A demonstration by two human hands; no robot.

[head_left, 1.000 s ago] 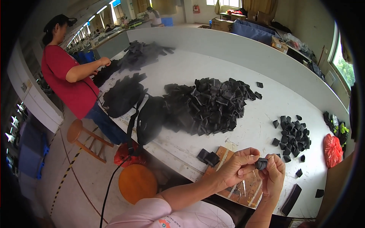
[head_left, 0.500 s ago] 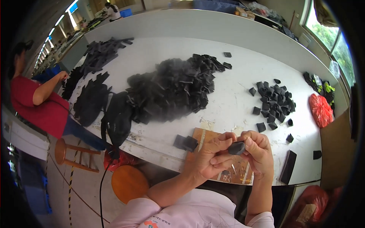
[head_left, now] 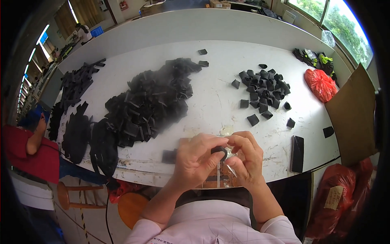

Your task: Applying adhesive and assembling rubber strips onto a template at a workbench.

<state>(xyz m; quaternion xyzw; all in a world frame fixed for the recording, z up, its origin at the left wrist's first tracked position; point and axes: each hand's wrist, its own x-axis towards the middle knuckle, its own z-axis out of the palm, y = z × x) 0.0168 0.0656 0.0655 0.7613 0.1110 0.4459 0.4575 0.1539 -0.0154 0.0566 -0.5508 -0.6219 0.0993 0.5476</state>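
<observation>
Above the near edge of the table, my left hand (head_left: 194, 162) is closed on a small black fabric loop (head_left: 219, 152), pinching it between thumb and fingers. My right hand (head_left: 248, 160) curls round the loop's right side, its fingertips meeting those of the left; part of their contact with the piece is hidden. Beneath both hands lies a brown board (head_left: 211, 184) with pale strips. Flat black pieces (head_left: 169, 156) lie left of the board. Similar small black loops (head_left: 266, 89) form a loose cluster at the right.
A large heap of black pieces (head_left: 150, 101) covers the table's left middle. A black phone-like slab (head_left: 297, 153) and a red plastic bag (head_left: 321, 84) are at the right. A low grey partition (head_left: 195, 28) bounds the far side. A person in red (head_left: 30, 150) works at the left.
My view has swung, so the table stuff appears further left. The black loop has turned between my hands, its opening now showing. The person at the left has raised a hand.
</observation>
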